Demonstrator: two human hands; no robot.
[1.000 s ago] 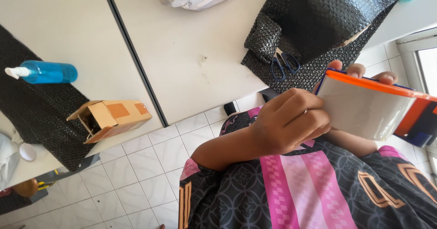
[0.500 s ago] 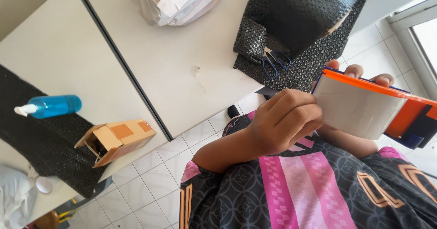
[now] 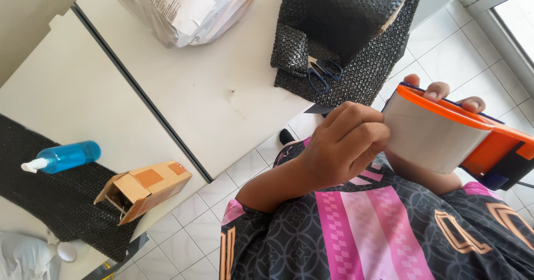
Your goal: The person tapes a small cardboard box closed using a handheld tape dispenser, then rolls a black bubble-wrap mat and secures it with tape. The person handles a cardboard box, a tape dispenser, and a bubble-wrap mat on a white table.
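A tape dispenser with an orange frame and a wide whitish tape roll is held up in front of my chest. My right hand grips it from behind; only its fingertips show over the orange rim. My left hand is curled against the left side of the roll, fingertips pinching at its surface. Both hands hover off the white table's edge, over the tiled floor.
Black bubble wrap with blue-handled scissors lies on the table ahead. A white plastic mailer bag sits farther back. To the left are an open cardboard box, a blue pump bottle and more black wrap.
The view has shifted slightly, so the table items slid down and left in frame. Both hands keep the same hold on the dispenser and roll.
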